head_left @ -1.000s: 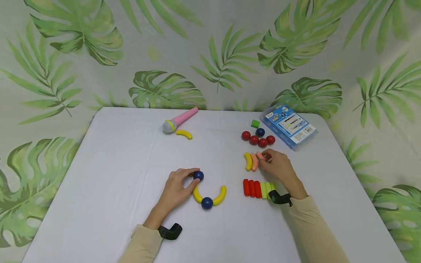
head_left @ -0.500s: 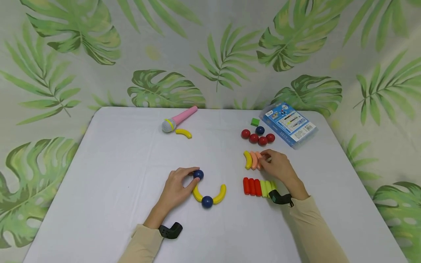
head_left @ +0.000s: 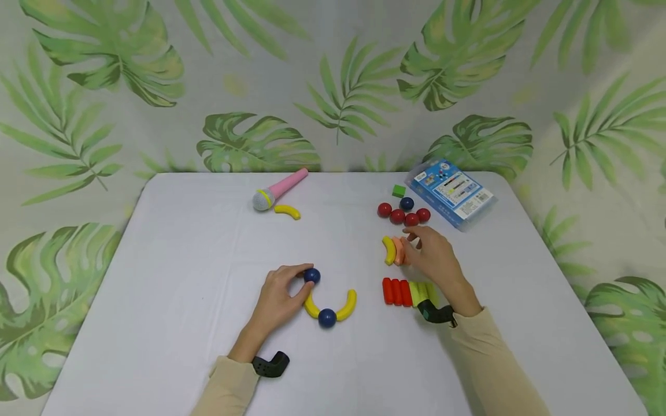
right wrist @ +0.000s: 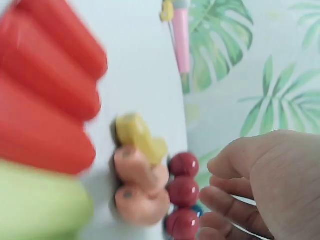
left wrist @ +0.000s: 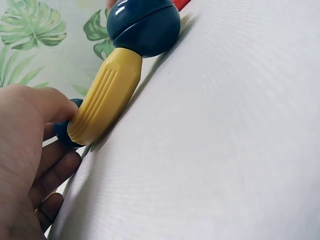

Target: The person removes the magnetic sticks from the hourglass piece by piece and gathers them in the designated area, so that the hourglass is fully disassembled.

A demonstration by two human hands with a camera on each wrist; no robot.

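- blue ball: pinched between thumb and fingers of the left hand; it sits on the upper left tip of the yellow arc, which lies on the table.
- yellow arc: two curved yellow pieces joined by a second blue ball at the bottom; in the left wrist view the held ball touches the end of a ribbed yellow piece, and the second ball caps its far end.
- right hand: right of the arc, fingers loosely curled, fingertips at the pink curved pieces. the head view does not show whether they grip a piece; in the right wrist view the fingers stand just apart from the pieces and hold nothing.
- yellow curved piece: touches the left side of the pink pieces.
- row of red and green bars: right of the arc, just below the pink pieces; partly covered by the right wrist.
- red balls with one blue ball: above the pink pieces, up and right of the arc.
- green cube and blue box: beyond the red balls.
- pink microphone and a lone yellow piece: well above the arc, to its left.
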